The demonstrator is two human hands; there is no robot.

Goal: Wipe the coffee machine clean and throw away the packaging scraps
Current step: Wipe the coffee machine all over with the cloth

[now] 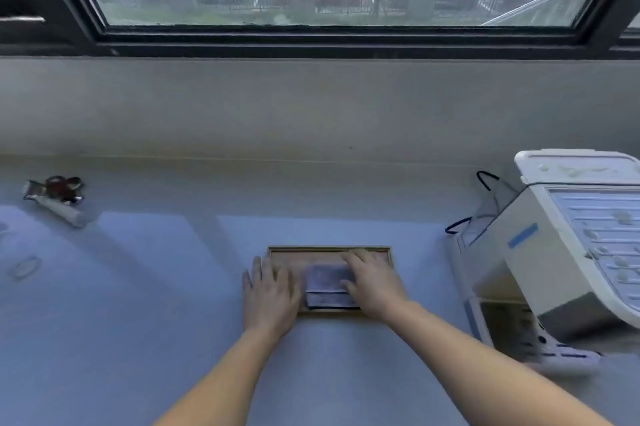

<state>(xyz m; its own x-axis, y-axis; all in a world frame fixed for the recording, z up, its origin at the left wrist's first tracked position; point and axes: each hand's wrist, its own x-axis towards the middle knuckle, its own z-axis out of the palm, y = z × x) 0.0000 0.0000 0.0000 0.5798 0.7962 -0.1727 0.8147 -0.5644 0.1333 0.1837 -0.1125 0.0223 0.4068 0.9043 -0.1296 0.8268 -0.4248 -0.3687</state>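
A folded grey-blue cloth (pixel 327 285) lies in a shallow wooden tray (pixel 329 250) on the pale counter, straight ahead of me. My left hand (pixel 270 297) rests flat over the tray's left end, fingers apart, just left of the cloth. My right hand (pixel 372 281) lies on the cloth's right side with its fingers spread over it; a grip is not evident. The white coffee machine (pixel 568 245) stands at the right, with a blue strip on its side and a drip grate (pixel 512 332) at its base.
A dark cable and a clear bag (pixel 485 214) sit behind the machine's left side. At far left lie a white tube with a dark red object (pixel 60 195) and a clear ring (pixel 24 267). A sill and a large window run along the back.
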